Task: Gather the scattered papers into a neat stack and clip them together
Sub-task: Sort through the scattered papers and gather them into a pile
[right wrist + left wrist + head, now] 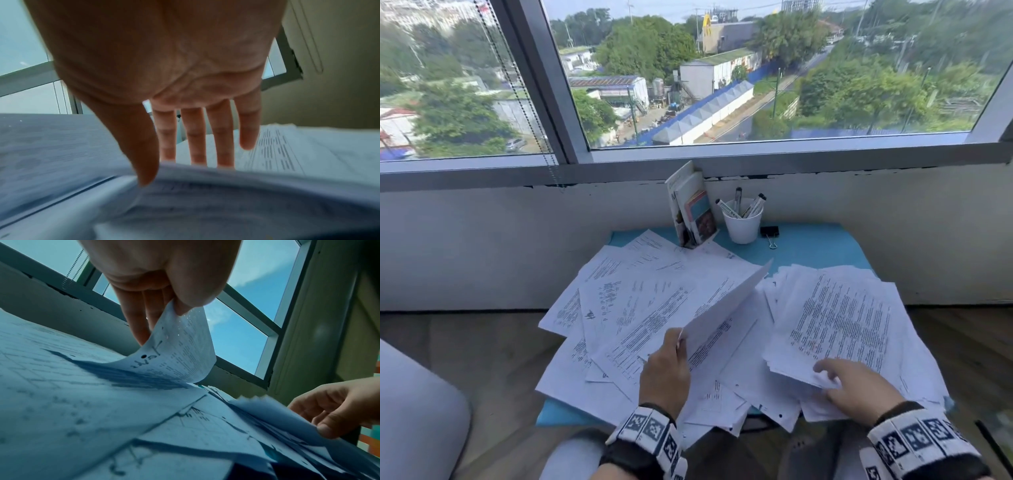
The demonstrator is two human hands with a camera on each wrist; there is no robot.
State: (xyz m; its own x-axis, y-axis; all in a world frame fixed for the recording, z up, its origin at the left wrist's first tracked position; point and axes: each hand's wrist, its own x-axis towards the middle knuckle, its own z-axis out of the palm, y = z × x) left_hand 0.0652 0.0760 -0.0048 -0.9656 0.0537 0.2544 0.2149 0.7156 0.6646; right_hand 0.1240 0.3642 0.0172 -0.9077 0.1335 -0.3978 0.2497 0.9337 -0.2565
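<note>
Several printed sheets (626,301) lie scattered over the left and middle of a small blue table (822,245). My left hand (679,342) pinches the near edge of one sheet (726,305) and holds it tilted up off the pile; in the left wrist view the sheet (180,356) curls down from that hand (164,316). A rough stack of papers (842,315) sits on the right. My right hand (825,375) holds its near corner, thumb on top and fingers (197,146) behind the raised edge (226,194). A black binder clip (769,232) lies at the back.
A white cup (743,226) of markers and a stand of booklets (693,209) sit at the table's back edge by the white wall under the window. Wooden floor surrounds the table. A pale cushion (414,411) is at the left.
</note>
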